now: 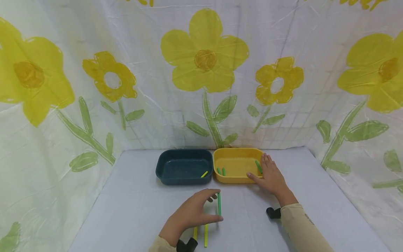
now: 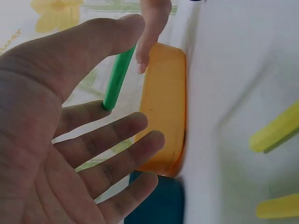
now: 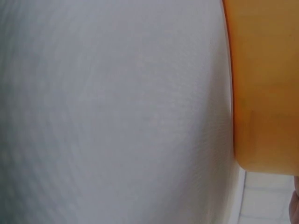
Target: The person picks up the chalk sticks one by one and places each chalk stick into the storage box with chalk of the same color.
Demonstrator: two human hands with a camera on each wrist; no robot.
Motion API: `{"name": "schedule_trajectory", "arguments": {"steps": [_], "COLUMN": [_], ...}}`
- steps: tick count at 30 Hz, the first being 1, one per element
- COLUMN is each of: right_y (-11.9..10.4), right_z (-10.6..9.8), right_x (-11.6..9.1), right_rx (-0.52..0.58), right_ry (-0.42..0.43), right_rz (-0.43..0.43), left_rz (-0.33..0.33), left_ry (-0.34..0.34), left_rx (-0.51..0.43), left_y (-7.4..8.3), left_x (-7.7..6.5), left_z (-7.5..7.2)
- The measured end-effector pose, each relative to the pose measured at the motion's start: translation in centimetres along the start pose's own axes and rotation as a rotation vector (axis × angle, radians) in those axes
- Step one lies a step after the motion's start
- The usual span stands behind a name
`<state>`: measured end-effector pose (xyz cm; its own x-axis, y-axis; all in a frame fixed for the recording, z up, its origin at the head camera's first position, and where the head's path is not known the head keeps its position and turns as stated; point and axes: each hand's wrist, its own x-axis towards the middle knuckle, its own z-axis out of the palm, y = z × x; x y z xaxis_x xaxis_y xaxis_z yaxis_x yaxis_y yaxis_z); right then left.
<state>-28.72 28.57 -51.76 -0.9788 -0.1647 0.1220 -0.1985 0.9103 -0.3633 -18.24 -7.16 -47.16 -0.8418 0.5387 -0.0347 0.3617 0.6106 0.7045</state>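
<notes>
My left hand (image 1: 196, 210) pinches a green stick (image 1: 219, 204) by its two ends, between thumb and index fingertip, above the table. In the left wrist view the other fingers are spread and the green stick (image 2: 117, 79) spans the gap. Two yellow sticks (image 1: 206, 236) lie under and beside that hand. My right hand (image 1: 272, 176) rests at the right end of the yellow container (image 1: 237, 179), its fingers straight along the side and its thumb by the front rim. Inside are several green sticks (image 1: 258, 166). The right wrist view shows mostly the container's outer wall (image 3: 266, 93).
A dark blue container (image 1: 184, 181) stands left of the yellow one, with a yellow-green stick (image 1: 204, 174) in it. Both sit at the back of the white-covered table (image 1: 126, 210), before a hanging sheet painted with flowers (image 1: 204, 59).
</notes>
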Motion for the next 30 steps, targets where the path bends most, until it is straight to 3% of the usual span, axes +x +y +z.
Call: {"name": "schedule_trajectory", "arguments": {"steps": [14, 30], "right_y": [0.2, 0.3], "right_z": [0.1, 0.2], "right_x": [0.1, 0.1], "right_rx": [-0.013, -0.008], "right_ry": [-0.009, -0.003], "right_rz": [0.0, 0.005], "left_rz": [0.037, 0.125], "left_ry": [0.029, 0.073], "left_rx": [-0.021, -0.065], "left_y": [0.4, 0.1], "left_x": [1.4, 3.7], "left_z": [-0.8, -1.6]}}
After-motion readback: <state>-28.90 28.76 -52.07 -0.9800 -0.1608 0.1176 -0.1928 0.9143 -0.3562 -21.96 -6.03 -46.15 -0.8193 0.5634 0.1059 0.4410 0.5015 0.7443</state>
